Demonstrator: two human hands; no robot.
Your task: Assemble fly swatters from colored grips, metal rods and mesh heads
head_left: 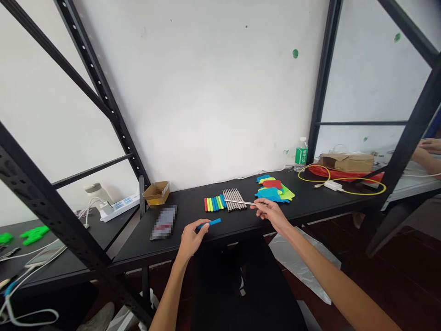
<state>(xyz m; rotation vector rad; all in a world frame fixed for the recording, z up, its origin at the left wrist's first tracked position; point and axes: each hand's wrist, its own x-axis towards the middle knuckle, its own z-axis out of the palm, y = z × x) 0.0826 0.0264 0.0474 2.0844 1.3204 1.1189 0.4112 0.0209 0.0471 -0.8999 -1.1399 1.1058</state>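
My left hand (193, 234) pinches a slim blue handle sleeve (214, 222) near the front edge of the black table. A thin metal rod (238, 202) is held by my right hand (270, 214), pointing left across a row of similar metal rods (235, 194). Just left of that row lie several short handle sleeves (213, 203) in red, yellow-green and blue, side by side. Beyond my right hand is a loose pile of flat blue, red and yellow-green pieces (272, 193). The sleeve and the rod are apart from each other.
A small open cardboard box (157, 194) and a blurred phone-like object (164, 223) are on the left. A water bottle (301, 155), yellow cable (361, 193) and cardboard box (347, 162) stand right. Black rack posts (322, 78) flank the table. Another person's hand (429, 149) shows far right.
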